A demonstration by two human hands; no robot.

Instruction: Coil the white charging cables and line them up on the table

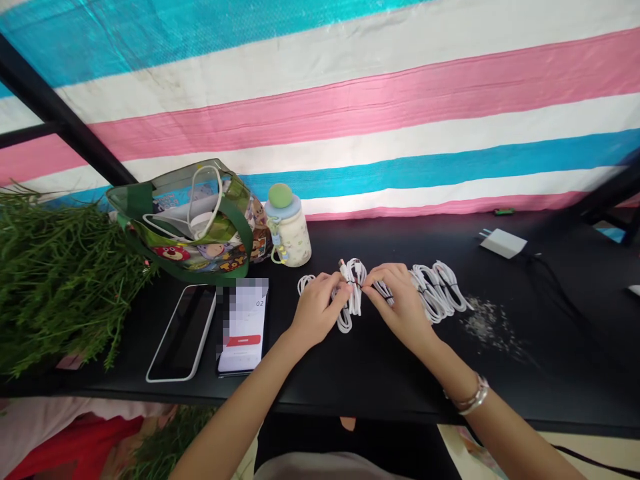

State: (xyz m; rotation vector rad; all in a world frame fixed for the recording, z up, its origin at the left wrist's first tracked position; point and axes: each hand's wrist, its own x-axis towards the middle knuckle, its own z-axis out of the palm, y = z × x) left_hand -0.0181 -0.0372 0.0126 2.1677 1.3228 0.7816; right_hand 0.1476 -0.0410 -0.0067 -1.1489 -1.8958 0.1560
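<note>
**Held item:** we mark a white cable bundle, wound into narrow loops, at mid-table between both hands.
**Left hand**: nearly closed, gripping the bundle's left side.
**Right hand**: partly closed, pinching the bundle's right side with its fingertips; a silver bracelet circles the wrist.
**Binding:** a thin dark tie appears to cross the bundle; we cannot be sure, as the fingers partly hide it.
**Just left:** a white cable loop lies beside the left hand.
**Just right:** more bundled white cables lie beside the right hand, with pale specks scattered beyond.
**Far right:** a white plug charger lies on a black cord.
**Near left:** a smartphone with a blurred screen lies beside a white-framed tablet.
**Far left:** a printed tote bag, a lidded bottle and cut green plants.
**Surface:** a black table.
**Backdrop:** a striped tarpaulin.
</note>
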